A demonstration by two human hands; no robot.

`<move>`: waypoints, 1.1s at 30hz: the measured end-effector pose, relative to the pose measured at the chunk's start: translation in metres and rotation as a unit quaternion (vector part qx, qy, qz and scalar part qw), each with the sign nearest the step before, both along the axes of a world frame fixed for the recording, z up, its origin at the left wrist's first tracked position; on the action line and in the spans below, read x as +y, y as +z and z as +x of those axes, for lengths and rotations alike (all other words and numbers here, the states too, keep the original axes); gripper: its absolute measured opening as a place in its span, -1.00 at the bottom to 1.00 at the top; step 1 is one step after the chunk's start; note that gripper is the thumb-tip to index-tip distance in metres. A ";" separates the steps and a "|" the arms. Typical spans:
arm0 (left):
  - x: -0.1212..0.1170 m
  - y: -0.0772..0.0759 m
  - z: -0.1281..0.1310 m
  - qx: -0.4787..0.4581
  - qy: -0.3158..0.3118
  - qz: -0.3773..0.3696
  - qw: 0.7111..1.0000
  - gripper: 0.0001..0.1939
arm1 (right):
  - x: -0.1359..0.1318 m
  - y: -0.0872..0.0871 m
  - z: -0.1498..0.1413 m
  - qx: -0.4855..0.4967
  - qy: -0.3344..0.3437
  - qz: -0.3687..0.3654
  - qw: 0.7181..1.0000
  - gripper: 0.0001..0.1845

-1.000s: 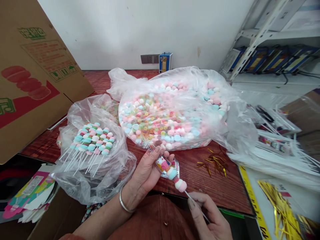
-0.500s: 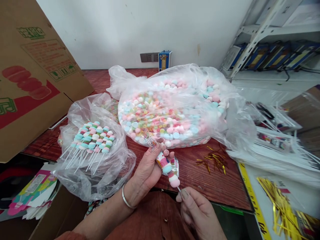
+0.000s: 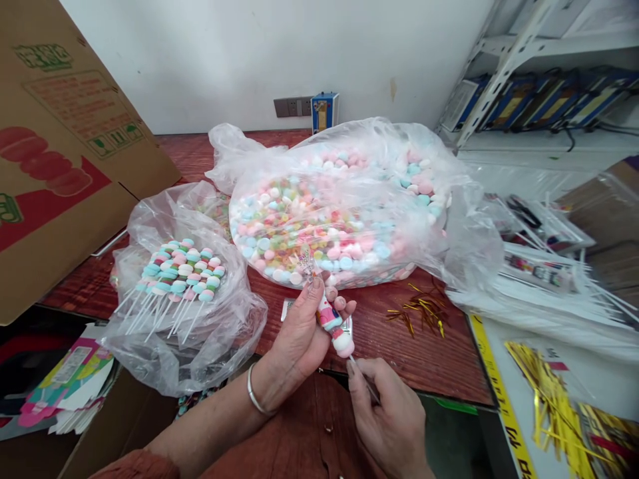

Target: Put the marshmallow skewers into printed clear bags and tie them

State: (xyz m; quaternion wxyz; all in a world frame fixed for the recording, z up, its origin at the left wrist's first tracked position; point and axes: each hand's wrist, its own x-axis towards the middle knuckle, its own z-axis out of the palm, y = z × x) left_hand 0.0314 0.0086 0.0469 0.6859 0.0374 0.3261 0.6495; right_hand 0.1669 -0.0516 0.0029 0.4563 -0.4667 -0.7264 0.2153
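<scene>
So on the left there's a pile of candy skewers (image 3: 184,269) on a crumpled plastic bag (image 3: 224,359), sticks toward the near edge, probably so they're easy to grab. Left hand (image 3: 302,326) is curled round a printed wrapper (image 3: 327,314), thumb on top, I guess to steady it. The single skewer (image 3: 343,344) is between the hands, upper part seemingly inside that wrapper, pink end poking out. Right hand (image 3: 384,402) pinches its stick just below the candy, likely for angle control. Further right, loose gold ties (image 3: 424,311) lie on the table (image 3: 372,356), handily near.
</scene>
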 end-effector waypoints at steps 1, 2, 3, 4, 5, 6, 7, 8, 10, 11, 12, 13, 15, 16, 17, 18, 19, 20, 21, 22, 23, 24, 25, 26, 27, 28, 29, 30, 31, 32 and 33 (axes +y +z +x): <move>-0.001 0.000 0.001 -0.005 0.000 0.002 1.000 -0.77 | 0.001 0.002 -0.001 0.037 0.011 -0.071 0.997 -0.76; -0.001 -0.001 0.002 -0.010 0.000 0.004 1.000 -0.79 | 0.001 0.003 -0.001 0.082 0.024 -0.148 0.985 -0.70; -0.002 -0.001 0.002 -0.016 -0.004 0.006 1.000 -0.80 | 0.002 0.004 -0.001 0.131 0.037 -0.222 0.966 -0.64; -0.002 -0.001 0.001 -0.023 -0.012 0.007 1.000 -0.81 | 0.004 0.005 -0.001 0.179 0.049 -0.287 0.940 -0.60; -0.001 -0.002 0.000 -0.028 -0.018 0.007 0.999 -0.83 | 0.005 0.004 -0.001 0.225 0.060 -0.340 0.911 -0.57; -0.001 -0.002 -0.002 -0.030 -0.020 0.005 0.999 -0.86 | 0.007 0.003 -0.001 0.266 0.071 -0.383 0.882 -0.56; 0.000 -0.002 -0.004 -0.028 -0.016 0.001 0.999 -0.90 | 0.008 0.001 -0.001 0.304 0.079 -0.416 0.853 -0.55; 0.002 -0.003 -0.006 -0.023 -0.008 -0.005 1.000 -0.95 | 0.009 0.000 -0.001 0.337 0.085 -0.442 0.827 -0.55; 0.003 -0.003 -0.007 -0.014 0.002 -0.007 1.000 -0.98 | 0.009 -0.002 -0.002 0.377 0.097 -0.463 0.796 -0.56; 0.003 -0.004 -0.005 -0.011 -0.002 -0.003 1.000 -0.99 | 0.008 -0.002 -0.002 0.371 0.100 -0.454 0.804 -0.58; 0.002 -0.004 -0.003 -0.011 -0.010 0.004 1.000 -0.97 | 0.008 -0.003 -0.003 0.343 0.094 -0.426 0.832 -0.60; 0.000 -0.004 0.001 -0.012 -0.020 0.012 1.000 -0.92 | 0.007 -0.003 -0.004 0.295 0.080 -0.373 0.876 -0.63; -0.004 -0.003 0.011 -0.015 -0.035 0.018 0.999 -0.85 | 0.006 -0.004 -0.005 0.154 0.025 -0.194 0.968 -0.72; -0.006 -0.003 0.016 -0.017 -0.039 0.016 0.999 -0.84 | 0.006 -0.005 -0.006 0.082 -0.006 -0.094 0.992 -0.78; -0.009 -0.002 0.020 -0.019 -0.044 0.014 0.999 -0.84 | 0.007 -0.006 -0.005 0.022 -0.031 -0.010 0.999 -0.83; -0.010 -0.002 0.023 -0.023 -0.050 0.011 0.998 -0.84 | 0.009 -0.007 -0.004 -0.017 -0.045 0.045 0.998 -0.86; -0.011 -0.002 0.025 -0.026 -0.056 0.009 0.998 -0.85 | 0.010 -0.006 -0.003 -0.034 -0.051 0.065 0.996 -0.86; -0.010 -0.003 0.025 -0.028 -0.061 0.007 0.998 -0.85 | 0.012 -0.005 -0.001 -0.031 -0.050 0.054 0.997 -0.86; -0.009 -0.004 0.024 -0.029 -0.064 0.005 0.998 -0.84 | 0.013 -0.004 0.002 -0.014 -0.043 0.024 0.999 -0.85; -0.007 -0.005 0.022 -0.029 -0.063 0.003 0.998 -0.82 | 0.015 -0.002 0.005 0.009 -0.036 -0.011 0.999 -0.83; -0.004 -0.006 0.018 -0.027 -0.057 0.001 0.998 -0.79 | 0.016 0.000 0.007 0.030 -0.027 -0.044 0.998 -0.82; -0.001 -0.007 0.015 -0.027 -0.049 0.001 0.998 -0.77 | 0.016 0.001 0.010 0.044 -0.021 -0.069 0.996 -0.81; 0.001 -0.008 0.012 -0.028 -0.041 0.002 0.999 -0.78 | 0.016 0.002 0.012 0.048 -0.020 -0.083 0.995 -0.83; 0.004 -0.008 0.009 -0.032 -0.039 0.004 0.999 -0.80 | 0.015 0.002 0.013 0.044 -0.027 -0.087 0.995 -0.87; 0.005 -0.008 0.007 -0.036 -0.042 0.006 0.998 -0.82 | 0.015 0.001 0.014 0.034 -0.038 -0.081 0.995 -0.90; 0.006 -0.007 0.006 -0.039 -0.048 0.008 0.998 -0.84 | 0.014 -0.001 0.014 0.016 -0.050 -0.064 0.997 -0.91; 0.006 -0.007 0.006 -0.037 -0.054 0.008 0.998 -0.85 | 0.013 -0.003 0.015 -0.009 -0.058 -0.036 0.998 -0.91; 0.006 -0.006 0.007 -0.033 -0.058 0.007 0.998 -0.85 | 0.012 -0.004 0.015 -0.037 -0.061 -0.002 0.997 -0.92; 0.005 -0.006 0.008 -0.028 -0.061 0.007 0.998 -0.85 | 0.012 -0.005 0.015 -0.065 -0.057 0.032 0.996 -0.93; 0.005 -0.005 0.009 -0.024 -0.061 0.006 0.998 -0.85 | 0.011 -0.005 0.016 -0.087 -0.047 0.058 0.993 -0.90; 0.004 -0.005 0.010 -0.023 -0.061 0.006 0.998 -0.85 | 0.011 -0.004 0.016 -0.096 -0.033 0.068 0.992 -0.88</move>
